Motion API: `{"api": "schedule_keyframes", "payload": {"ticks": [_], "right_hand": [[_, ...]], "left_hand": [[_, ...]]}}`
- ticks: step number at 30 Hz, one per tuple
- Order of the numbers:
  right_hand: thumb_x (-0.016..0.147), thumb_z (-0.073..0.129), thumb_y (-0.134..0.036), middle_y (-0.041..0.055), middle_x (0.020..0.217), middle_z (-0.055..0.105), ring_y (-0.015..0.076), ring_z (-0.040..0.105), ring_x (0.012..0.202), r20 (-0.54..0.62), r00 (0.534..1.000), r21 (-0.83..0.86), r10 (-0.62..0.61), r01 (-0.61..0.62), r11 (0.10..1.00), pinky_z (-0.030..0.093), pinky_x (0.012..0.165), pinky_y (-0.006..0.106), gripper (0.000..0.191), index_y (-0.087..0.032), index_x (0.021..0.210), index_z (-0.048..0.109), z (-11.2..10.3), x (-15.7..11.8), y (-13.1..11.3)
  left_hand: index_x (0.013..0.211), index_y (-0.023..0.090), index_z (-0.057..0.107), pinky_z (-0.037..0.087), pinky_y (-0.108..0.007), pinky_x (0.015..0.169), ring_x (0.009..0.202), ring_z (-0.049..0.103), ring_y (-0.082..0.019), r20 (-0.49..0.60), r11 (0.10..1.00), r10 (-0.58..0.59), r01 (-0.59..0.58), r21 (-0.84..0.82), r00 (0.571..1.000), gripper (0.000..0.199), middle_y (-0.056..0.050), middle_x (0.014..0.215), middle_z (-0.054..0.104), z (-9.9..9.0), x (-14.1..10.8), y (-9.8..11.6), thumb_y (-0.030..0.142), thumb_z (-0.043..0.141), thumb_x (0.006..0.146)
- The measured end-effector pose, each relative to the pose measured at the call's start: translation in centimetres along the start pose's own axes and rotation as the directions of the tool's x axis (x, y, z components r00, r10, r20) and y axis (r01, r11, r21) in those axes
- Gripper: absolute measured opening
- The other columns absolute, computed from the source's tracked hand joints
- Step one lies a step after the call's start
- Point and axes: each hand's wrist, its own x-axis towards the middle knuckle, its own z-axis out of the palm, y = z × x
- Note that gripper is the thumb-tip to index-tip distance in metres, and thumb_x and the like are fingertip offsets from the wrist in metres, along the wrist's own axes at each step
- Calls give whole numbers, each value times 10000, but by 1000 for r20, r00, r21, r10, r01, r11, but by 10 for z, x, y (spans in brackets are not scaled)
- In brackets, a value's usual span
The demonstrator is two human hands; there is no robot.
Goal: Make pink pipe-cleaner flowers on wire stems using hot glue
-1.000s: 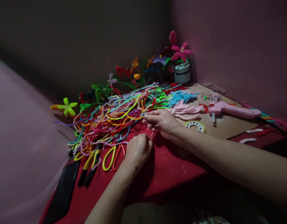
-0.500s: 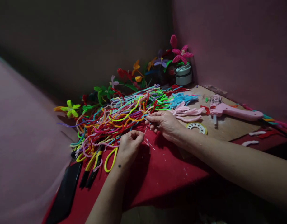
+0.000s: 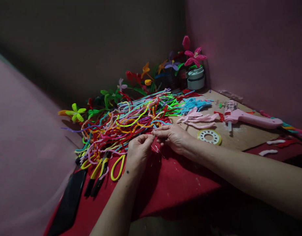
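Over the red cloth (image 3: 180,183), my left hand (image 3: 140,147) and my right hand (image 3: 174,137) almost touch at their fingertips. Both are pinched on thin white stamens (image 3: 156,149), whose fine stems hang below the fingers. Just how the stems run between the fingertips is too small to tell. Behind the hands spreads a heap of coloured pipe cleaners (image 3: 131,121). Pale pink fuzzy strips (image 3: 197,118) lie beyond my right hand.
A pink glue gun (image 3: 254,118) and a tape roll (image 3: 210,137) rest on the brown board (image 3: 239,137). Black-and-yellow pliers (image 3: 98,175) and a black phone-like slab (image 3: 67,203) lie left. Fuzzy flowers (image 3: 195,57) and a pale round container (image 3: 196,78) stand behind.
My hands have come together, the right one moving down toward the left fingertips. The view has shifted slightly, and more of the tape roll shows.
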Motion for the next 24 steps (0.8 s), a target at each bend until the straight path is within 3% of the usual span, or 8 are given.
{"api": "schedule_keyframes", "payload": {"ticks": [6,10,13,18,21,24], "right_hand": [[575,722,-128,-15,485,572,53,466,406,-40,999,-22,6,-7,1000,361,441,196,92,-104,612,641,3,-3,-1],[651,661,-114,-13,486,562,47,454,393,-58,998,-50,-22,19,999,320,391,178,76,-106,590,616,3,-2,-8],[692,637,-119,13,552,611,43,457,390,-84,996,-39,-29,26,999,294,356,169,90,-110,606,611,1,0,-13],[708,632,-117,15,561,622,36,442,376,-71,997,-18,-15,14,1000,278,338,163,98,-115,615,603,-1,1,-15],[719,625,-115,13,554,619,34,429,372,-63,998,-31,-9,7,999,266,337,170,114,-119,609,596,0,0,-15],[718,631,-126,14,566,621,35,429,378,-56,998,-28,0,-1,1000,258,338,176,108,-124,617,593,-1,0,-14]], "left_hand": [[649,132,561,180,-169,371,369,237,-22,-4,998,15,-14,62,1000,257,93,429,339,3,0,1,374,646,643],[717,135,609,250,-190,407,389,305,-48,9,958,106,-105,268,994,259,68,452,426,-9,7,-2,390,616,674],[775,152,639,344,-215,490,498,452,-98,15,834,220,-196,516,975,238,11,595,575,-27,18,-9,371,597,692],[823,197,657,406,-247,655,695,547,-146,202,552,297,-341,761,933,158,-20,771,589,-42,30,-19,274,580,708],[832,230,664,397,-255,673,726,543,-148,290,371,288,-386,845,913,154,-25,819,546,-41,34,-22,238,536,746],[770,229,644,383,-263,669,767,517,-160,383,267,241,-441,857,892,121,-24,825,520,-40,40,-23,244,525,752]]}}
